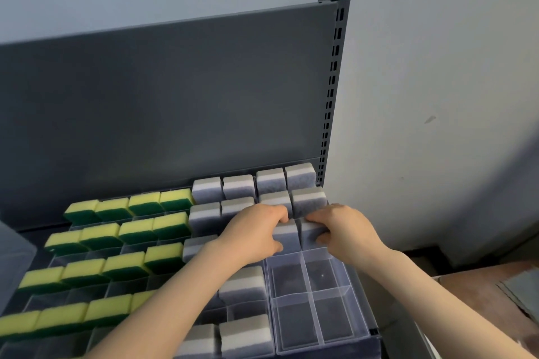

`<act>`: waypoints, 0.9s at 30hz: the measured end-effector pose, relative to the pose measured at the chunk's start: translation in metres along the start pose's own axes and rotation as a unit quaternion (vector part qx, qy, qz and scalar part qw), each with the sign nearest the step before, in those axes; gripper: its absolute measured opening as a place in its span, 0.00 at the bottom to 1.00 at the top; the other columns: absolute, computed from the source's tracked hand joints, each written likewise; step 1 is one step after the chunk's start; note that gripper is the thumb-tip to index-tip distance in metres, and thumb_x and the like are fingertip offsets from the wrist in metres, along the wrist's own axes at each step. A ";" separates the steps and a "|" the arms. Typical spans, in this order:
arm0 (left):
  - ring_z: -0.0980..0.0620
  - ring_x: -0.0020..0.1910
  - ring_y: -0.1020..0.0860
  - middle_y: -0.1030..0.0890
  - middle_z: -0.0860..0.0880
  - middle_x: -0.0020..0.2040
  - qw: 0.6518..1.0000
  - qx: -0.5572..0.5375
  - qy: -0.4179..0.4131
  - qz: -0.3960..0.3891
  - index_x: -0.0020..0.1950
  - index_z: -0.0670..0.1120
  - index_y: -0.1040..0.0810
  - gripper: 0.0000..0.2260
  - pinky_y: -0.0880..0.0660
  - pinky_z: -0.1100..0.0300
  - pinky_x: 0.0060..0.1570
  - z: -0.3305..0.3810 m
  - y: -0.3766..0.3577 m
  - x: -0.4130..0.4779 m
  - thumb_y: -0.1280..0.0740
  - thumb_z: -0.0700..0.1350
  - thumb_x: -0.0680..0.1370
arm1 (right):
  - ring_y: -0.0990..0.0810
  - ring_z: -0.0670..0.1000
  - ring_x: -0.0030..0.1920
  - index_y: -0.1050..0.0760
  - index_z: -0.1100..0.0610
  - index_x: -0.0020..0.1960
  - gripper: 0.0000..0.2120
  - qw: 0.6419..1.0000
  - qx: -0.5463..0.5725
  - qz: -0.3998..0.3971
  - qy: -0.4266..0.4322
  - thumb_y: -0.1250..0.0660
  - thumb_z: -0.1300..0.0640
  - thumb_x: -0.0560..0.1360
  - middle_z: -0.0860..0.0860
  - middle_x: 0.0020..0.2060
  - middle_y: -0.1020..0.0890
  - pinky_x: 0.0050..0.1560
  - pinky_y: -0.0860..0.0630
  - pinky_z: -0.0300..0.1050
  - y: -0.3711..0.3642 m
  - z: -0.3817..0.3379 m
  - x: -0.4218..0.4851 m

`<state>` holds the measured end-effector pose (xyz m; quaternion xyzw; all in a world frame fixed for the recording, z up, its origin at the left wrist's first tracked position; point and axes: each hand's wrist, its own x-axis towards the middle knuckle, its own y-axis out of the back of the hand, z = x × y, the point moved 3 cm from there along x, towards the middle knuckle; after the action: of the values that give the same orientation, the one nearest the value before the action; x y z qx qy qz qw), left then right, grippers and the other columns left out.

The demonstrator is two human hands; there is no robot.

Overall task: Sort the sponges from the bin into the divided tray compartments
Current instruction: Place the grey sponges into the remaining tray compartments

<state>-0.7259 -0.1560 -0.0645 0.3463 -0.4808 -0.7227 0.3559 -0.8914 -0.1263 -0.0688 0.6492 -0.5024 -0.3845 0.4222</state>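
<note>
Forearms come in from the bottom edge, both reaching to the third row of the clear divided tray (335,291), counted from the shelf's back panel (175,102).

Left hand (256,230) is curled closed around a grey sponge (287,234), thumb on its near face, seating it in a cell of that row. Right hand (344,227) is closed on a second grey sponge (312,232) in the cell right next to it, fingers wrapped over its top. The two sponges stand side by side, touching or nearly so; both look most of the way down in their cells.

Progress, as I read it:
- Two rows nearest the back panel: four grey sponges (271,181) each, filled.
- Third row: one grey in the leftmost cell, the two in hand on the right; the cell between is behind the left arm, can't tell.
- Next rows toward the camera: greys on the left side; four cells (309,309) on the right side visibly empty.
- Left of the grey block: yellow-green sponges (137,227) in stepped rows, looks mostly full; a few cells near the front appear bare.

Remaining: those four empty right-side cells at least, plus whatever the arms hide. Call it well past halfway.

Bin isn't clearly in view; a grey translucent edge (14,259) at far left of the tray might be it, can't confirm.
</note>
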 end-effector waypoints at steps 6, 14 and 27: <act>0.55 0.58 0.25 0.24 0.55 0.62 0.999 -0.018 0.005 0.029 0.66 0.55 0.29 0.24 0.28 0.62 0.49 0.003 -0.001 -0.009 0.27 0.50 0.72 | 0.28 0.53 0.46 0.25 0.50 0.53 0.14 0.999 0.007 -0.009 0.037 0.37 0.61 0.69 0.48 0.47 0.22 0.36 0.37 0.41 -0.002 0.006 -0.003; 0.64 0.56 0.26 0.24 0.60 0.61 0.981 -0.077 0.075 0.163 0.66 0.57 0.28 0.22 0.25 0.62 0.56 -0.004 0.042 -0.040 0.29 0.55 0.73 | 0.25 0.51 0.61 0.26 0.49 0.64 0.20 0.987 0.092 0.088 0.098 0.32 0.51 0.73 0.47 0.60 0.22 0.58 0.27 0.44 0.037 -0.005 0.006; 0.53 0.58 0.25 0.25 0.55 0.61 0.934 0.140 0.283 0.164 0.70 0.55 0.32 0.23 0.28 0.59 0.41 -0.106 0.078 -0.175 0.35 0.57 0.76 | 0.27 0.51 0.63 0.32 0.50 0.69 0.22 0.974 -0.005 0.027 0.227 0.36 0.49 0.76 0.49 0.65 0.25 0.59 0.29 0.44 0.014 -0.149 0.026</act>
<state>-0.5338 -0.0777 0.0054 0.4992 -0.5067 -0.4511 0.5390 -0.7530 -0.1293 -0.0063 0.7036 -0.4091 -0.2179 0.5387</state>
